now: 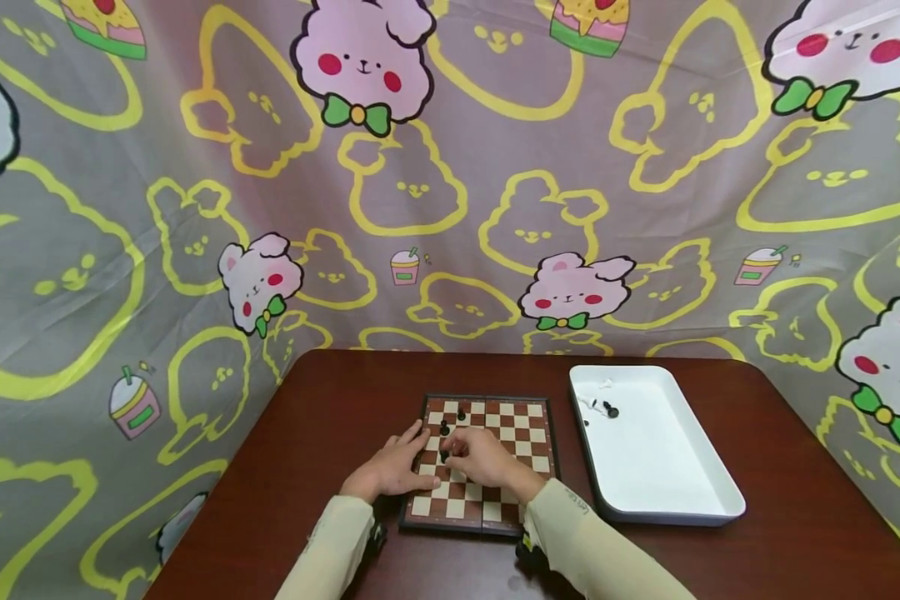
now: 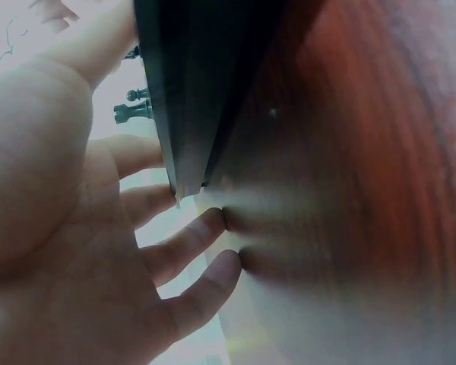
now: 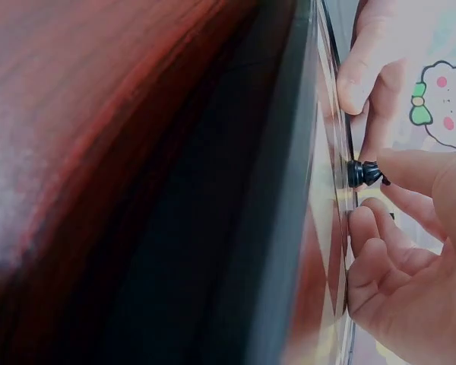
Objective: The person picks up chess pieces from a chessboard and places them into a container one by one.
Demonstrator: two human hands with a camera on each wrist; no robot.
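Observation:
A brown and cream chessboard with a dark rim lies on the table. My left hand rests at its left side, fingers spread, the thumb over the squares. In the left wrist view two of its fingertips touch the table beside the board. On the left half of the board, my right hand pinches a small black chess piece by its top; its base meets the board. Beyond it stand two black pieces. A black rook and a black pawn show in the left wrist view.
Right of the board sits a white tray, holding several black and white chess pieces at its far left. The reddish-brown table extends around both. A patterned cloth hangs behind and at the sides.

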